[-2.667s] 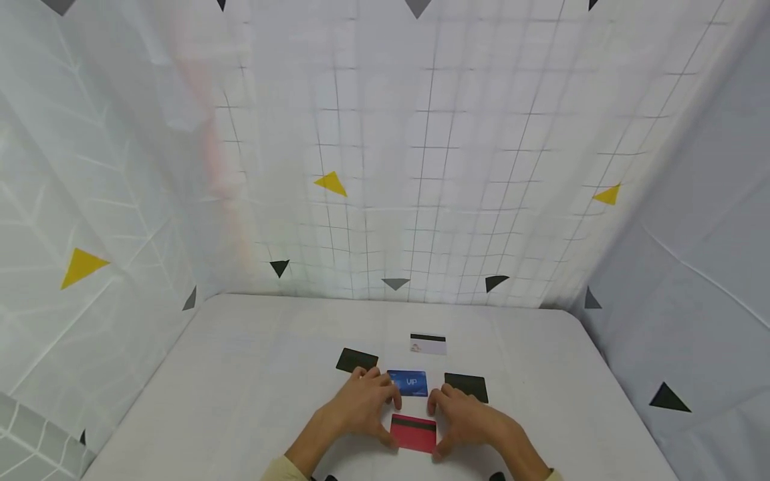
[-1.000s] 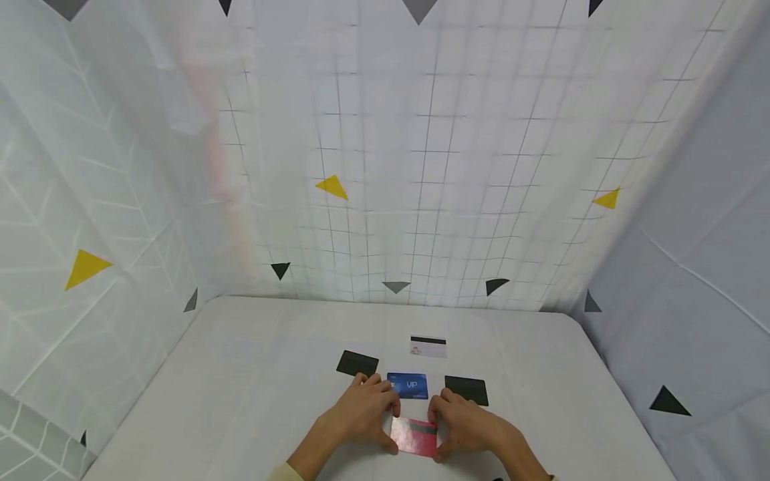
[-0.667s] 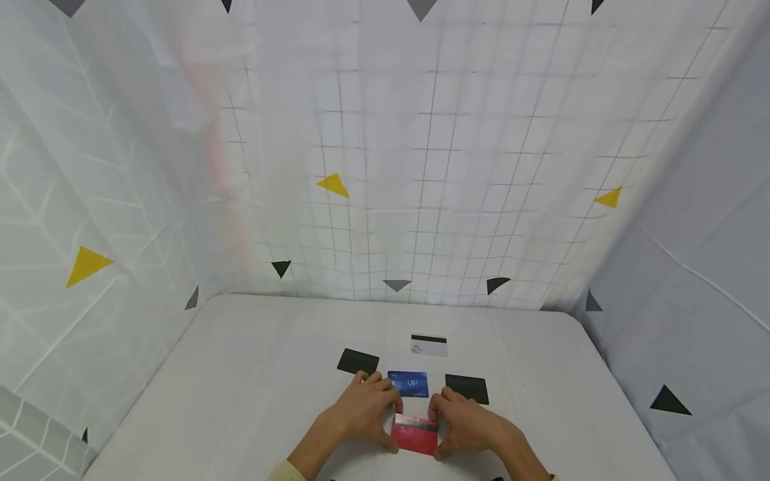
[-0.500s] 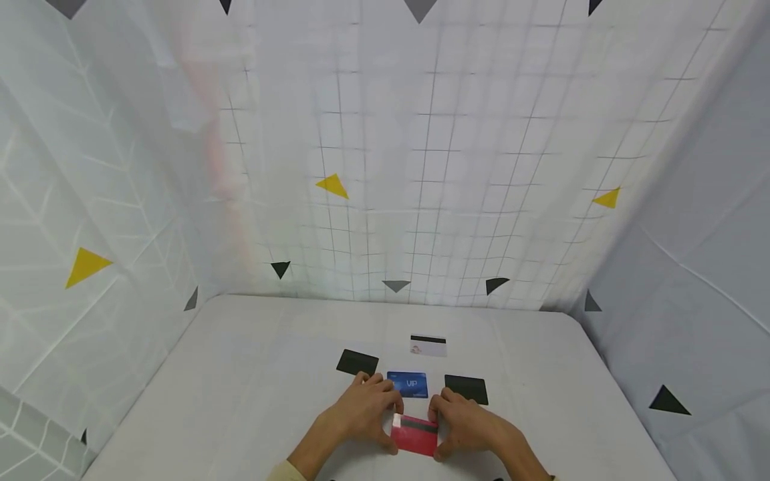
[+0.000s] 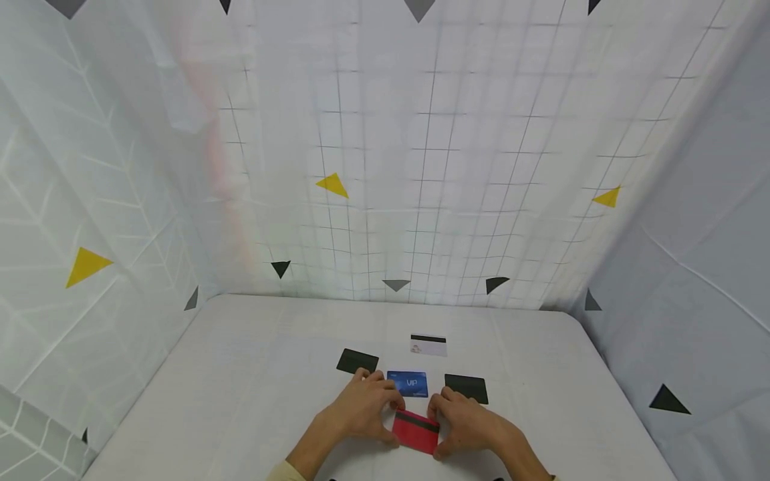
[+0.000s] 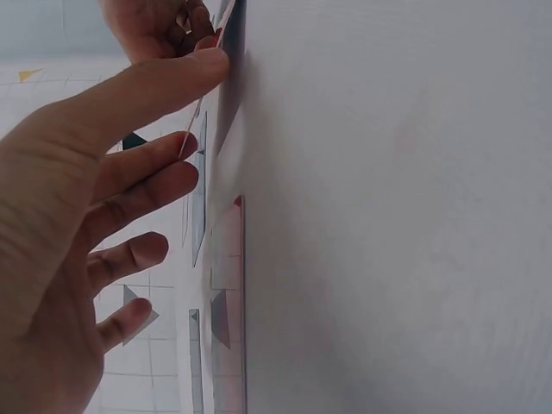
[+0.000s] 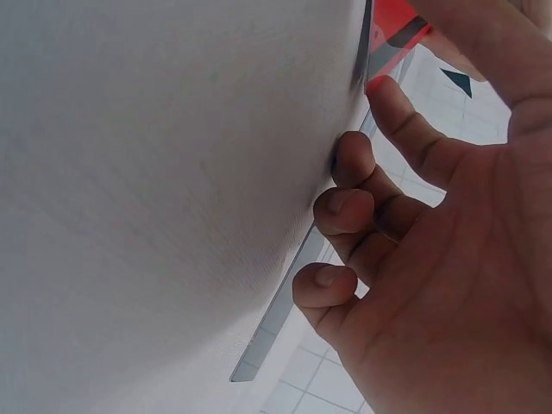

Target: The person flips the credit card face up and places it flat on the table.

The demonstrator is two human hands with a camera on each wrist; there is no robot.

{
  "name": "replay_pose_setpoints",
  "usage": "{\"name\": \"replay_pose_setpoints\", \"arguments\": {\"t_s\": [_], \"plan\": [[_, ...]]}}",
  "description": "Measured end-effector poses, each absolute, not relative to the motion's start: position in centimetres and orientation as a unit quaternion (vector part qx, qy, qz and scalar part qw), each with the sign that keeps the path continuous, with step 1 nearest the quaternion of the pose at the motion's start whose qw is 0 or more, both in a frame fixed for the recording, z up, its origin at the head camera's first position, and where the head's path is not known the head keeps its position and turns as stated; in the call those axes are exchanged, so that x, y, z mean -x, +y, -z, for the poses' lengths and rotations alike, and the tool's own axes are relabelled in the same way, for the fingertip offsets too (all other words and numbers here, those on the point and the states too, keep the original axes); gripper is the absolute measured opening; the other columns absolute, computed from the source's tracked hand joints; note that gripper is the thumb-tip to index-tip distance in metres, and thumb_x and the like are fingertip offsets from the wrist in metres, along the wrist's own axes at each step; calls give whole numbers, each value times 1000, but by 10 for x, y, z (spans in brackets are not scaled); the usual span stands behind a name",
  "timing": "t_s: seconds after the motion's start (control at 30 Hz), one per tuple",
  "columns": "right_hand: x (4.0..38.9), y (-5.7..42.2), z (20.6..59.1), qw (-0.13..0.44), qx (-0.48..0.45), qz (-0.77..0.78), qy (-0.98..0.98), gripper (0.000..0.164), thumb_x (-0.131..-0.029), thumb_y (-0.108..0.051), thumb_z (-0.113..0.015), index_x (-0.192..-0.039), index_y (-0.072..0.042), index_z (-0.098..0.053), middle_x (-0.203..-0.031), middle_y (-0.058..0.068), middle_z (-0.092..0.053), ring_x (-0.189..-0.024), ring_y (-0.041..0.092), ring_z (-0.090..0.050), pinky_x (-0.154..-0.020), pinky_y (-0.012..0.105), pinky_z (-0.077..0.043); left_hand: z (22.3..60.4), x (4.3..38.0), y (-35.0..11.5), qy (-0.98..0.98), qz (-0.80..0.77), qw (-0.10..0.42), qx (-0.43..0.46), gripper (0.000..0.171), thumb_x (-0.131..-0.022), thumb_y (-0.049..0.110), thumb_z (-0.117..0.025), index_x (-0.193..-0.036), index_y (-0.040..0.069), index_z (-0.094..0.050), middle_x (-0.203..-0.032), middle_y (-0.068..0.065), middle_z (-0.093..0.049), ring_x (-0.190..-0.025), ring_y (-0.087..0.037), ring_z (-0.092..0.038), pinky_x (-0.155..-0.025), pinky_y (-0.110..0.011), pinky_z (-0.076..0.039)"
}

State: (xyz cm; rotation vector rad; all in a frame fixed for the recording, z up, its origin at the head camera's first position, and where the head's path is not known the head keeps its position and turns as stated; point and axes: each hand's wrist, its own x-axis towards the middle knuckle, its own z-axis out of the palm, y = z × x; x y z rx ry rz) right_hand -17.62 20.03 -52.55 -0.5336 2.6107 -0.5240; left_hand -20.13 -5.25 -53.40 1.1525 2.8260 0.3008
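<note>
A red card [image 5: 415, 431] with a dark stripe along its far edge is held between both hands, near the front of the table. My left hand [image 5: 363, 406] pinches its left side; in the left wrist view the thumb and index finger grip the thin card edge, raised off the white surface. My right hand [image 5: 469, 422] grips the right side, its index fingertip at the card's corner in the right wrist view. Just beyond lies a blue card [image 5: 409, 384] marked VIP. Black cards lie by the fingers, one on the left [image 5: 357, 361] and one on the right [image 5: 467, 388].
A white card [image 5: 428, 345] with a black stripe lies farthest back. All the loose cards rest flat on the white-covered table [image 5: 252, 387]. White sheets with a grid and triangles hang behind and at both sides.
The red card, earlier flat-looking, caught a bright glare as it tilted. Now the glare is gone, and its left end sits slightly higher in the head view. Both hands have barely moved.
</note>
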Motion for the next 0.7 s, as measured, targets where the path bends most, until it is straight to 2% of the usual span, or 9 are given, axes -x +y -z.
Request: {"name": "replay_pose_setpoints", "arguments": {"t_s": [0.13, 0.37, 0.53, 0.7], "plan": [[177, 200, 526, 205, 203, 192, 938, 53, -64, -48, -92, -99, -29, -57, -90, -10, -49, -85, 10, -46, -76, 38, -46, 533, 203, -55, 922, -107, 30, -371, 48, -66, 69, -82, -105, 41, -71, -93, 23, -59, -98, -6, -46, -95, -45, -38], [177, 199, 526, 159, 227, 186, 943, 54, -68, -55, -87, -102, -30, -55, -89, -14, -48, -86, 7, -45, -73, 36, -42, 533, 204, -59, 920, -123, 0, -372, 49, -67, 68, -81, -106, 40, -72, -98, 24, -61, -98, -6, -46, -92, -45, -37], [178, 199, 527, 131, 228, 194, 945, 54, -70, -55, -85, -108, -31, -55, -95, -16, -50, -90, 7, -46, -81, 40, -45, 533, 206, -63, 922, -127, -19, -366, 45, -71, 66, -80, -107, 41, -71, -104, 23, -63, -96, -6, -46, -93, -45, -36], [179, 201, 522, 116, 227, 213, 943, 52, -72, -52, -84, -112, -32, -56, -99, -16, -51, -94, 7, -48, -85, 44, -46, 532, 206, -67, 924, -135, -24, -358, 47, -72, 69, -78, -108, 41, -71, -100, 23, -62, -96, -6, -46, -94, -48, -36]]}}
